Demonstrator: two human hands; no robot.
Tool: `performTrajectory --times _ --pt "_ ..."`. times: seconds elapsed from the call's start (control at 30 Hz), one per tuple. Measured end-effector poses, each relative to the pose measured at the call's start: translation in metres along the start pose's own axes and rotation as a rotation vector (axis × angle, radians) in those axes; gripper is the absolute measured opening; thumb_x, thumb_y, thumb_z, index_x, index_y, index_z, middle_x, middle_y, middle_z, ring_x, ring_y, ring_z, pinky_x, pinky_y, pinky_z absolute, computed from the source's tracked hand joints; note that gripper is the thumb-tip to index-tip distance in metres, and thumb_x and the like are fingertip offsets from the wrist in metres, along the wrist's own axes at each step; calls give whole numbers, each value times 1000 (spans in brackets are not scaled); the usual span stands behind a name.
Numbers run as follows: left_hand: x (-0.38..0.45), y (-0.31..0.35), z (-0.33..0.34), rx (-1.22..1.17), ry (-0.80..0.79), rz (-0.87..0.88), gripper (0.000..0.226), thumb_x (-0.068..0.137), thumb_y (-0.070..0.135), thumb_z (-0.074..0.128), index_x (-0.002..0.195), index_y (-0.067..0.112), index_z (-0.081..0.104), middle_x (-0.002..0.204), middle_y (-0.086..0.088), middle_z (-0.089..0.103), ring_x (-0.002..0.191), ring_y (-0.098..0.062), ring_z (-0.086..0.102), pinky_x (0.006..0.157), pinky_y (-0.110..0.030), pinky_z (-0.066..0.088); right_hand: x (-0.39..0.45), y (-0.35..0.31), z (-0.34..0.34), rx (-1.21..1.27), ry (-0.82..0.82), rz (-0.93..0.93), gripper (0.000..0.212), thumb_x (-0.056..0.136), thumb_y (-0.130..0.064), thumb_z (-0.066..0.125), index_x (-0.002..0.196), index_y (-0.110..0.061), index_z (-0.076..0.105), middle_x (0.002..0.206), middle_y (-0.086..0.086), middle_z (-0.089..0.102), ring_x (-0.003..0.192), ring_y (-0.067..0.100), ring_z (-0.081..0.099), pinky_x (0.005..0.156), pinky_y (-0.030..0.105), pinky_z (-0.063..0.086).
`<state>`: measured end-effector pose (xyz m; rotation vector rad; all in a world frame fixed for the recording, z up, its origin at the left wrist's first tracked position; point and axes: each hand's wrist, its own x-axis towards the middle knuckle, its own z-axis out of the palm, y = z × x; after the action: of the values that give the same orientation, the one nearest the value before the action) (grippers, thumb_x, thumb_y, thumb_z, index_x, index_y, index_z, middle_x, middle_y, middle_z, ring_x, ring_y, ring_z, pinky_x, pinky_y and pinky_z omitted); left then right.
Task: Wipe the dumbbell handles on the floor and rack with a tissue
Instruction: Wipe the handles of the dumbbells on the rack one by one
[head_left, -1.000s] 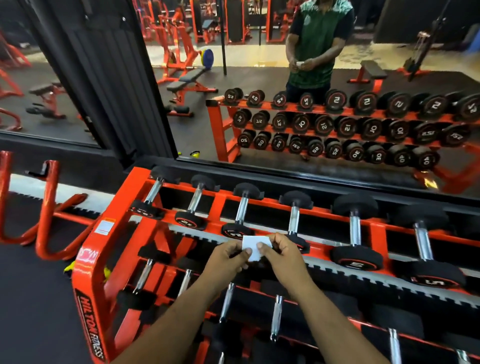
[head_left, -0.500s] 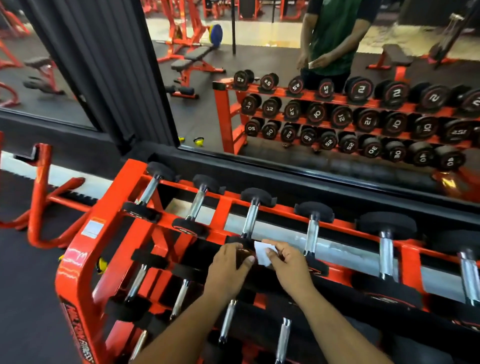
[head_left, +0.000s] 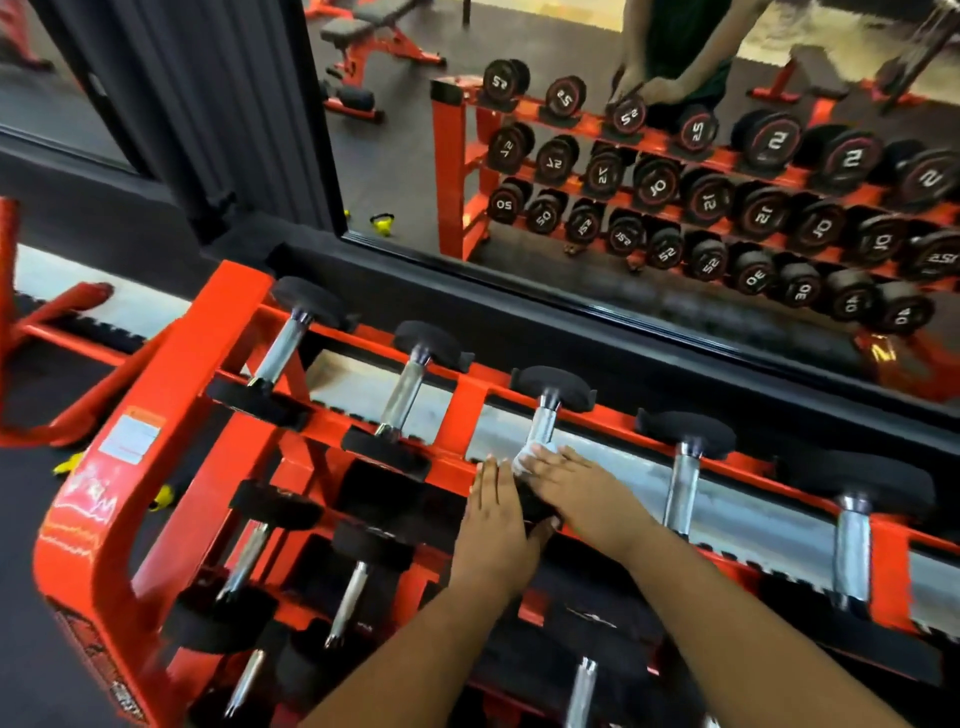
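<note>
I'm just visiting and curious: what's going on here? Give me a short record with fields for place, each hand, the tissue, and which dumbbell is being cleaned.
place: orange dumbbell rack facing a wall mirror
right hand: presses the tissue on a handle
tissue: white, bunched at the handle's near end
dumbbell being cleaned: third from the left, top row
left hand: fingers straight, resting on that dumbbell's near head

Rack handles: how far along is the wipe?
Done: nothing shows as already wiped. In hand: the right hand presses the tissue onto the third top-row handle; the left hand rests flat on that dumbbell's near head. Left: neighbouring handles and lower rows.
</note>
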<state>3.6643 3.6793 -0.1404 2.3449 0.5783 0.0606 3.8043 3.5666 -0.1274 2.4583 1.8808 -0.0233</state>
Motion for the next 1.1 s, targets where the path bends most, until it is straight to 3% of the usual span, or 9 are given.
performTrajectory --times 0.13,0.27,0.43,0.5,0.67,0.8,0.93,1.03,1.1 --pt "5 3 -1 98 -25 -36 112 76 79 17 160 7 1 169 -11 -3 156 -23 -8 122 -30 -8 -4 18 -1 -141 -97 -139 64 91 -20 45 155 -22 35 162 -2 29 150 17 25 124 42 16" --pt "4 7 -6 127 -49 -28 100 97 61 48 159 5 -7 168 -11 -11 156 -23 -13 122 -32 -8 7 23 -12 -49 -49 152 79 89 -6 47 160 -22 16 166 1 -4 154 23 1 124 49 16" --pt "9 9 -6 136 -95 -43 102 96 58 52 160 5 -7 169 -10 -10 156 -22 -12 121 -29 -10 -14 7 3 -62 -63 -62 70 88 -24 34 158 -19 27 165 3 24 152 24 21 121 47 18" --pt "9 12 -7 165 -120 -46 101 97 58 51 159 6 -9 169 -10 -10 155 -23 -13 123 -33 -8 -13 14 2 -94 -51 -68 72 89 -20 37 159 -21 23 167 1 18 154 22 14 124 49 15" --pt "13 17 -18 201 -212 -110 101 97 61 48 159 9 -13 169 -9 -13 155 -22 -14 126 -43 -2 12 11 -8 43 -33 239 78 95 -7 44 162 -21 7 168 -1 -9 153 21 -12 125 50 9" --pt "15 20 -20 208 -245 -149 102 95 62 50 160 11 -11 169 -9 -11 156 -23 -11 126 -46 -1 -7 -8 -3 165 -95 86 79 97 -15 51 161 -29 6 164 -13 -11 151 9 -14 124 40 -3" --pt "16 23 -21 230 -253 -162 102 96 62 49 160 11 -12 169 -8 -12 156 -22 -12 125 -46 -3 -5 5 -2 55 -40 89 81 90 -18 63 160 -28 21 167 -7 8 153 14 6 121 52 18" --pt "15 26 -22 252 -262 -171 101 97 62 47 159 11 -14 169 -8 -14 155 -21 -14 126 -47 -4 14 9 -13 35 -62 282 84 98 -9 49 161 -21 -5 163 0 -25 152 21 -18 123 56 9" --pt "15 27 -24 257 -263 -171 100 97 62 47 159 11 -13 169 -8 -13 155 -22 -13 126 -48 -4 14 2 -18 82 -122 311 85 99 -12 49 159 -21 -11 157 -1 -34 150 21 -24 124 53 7"
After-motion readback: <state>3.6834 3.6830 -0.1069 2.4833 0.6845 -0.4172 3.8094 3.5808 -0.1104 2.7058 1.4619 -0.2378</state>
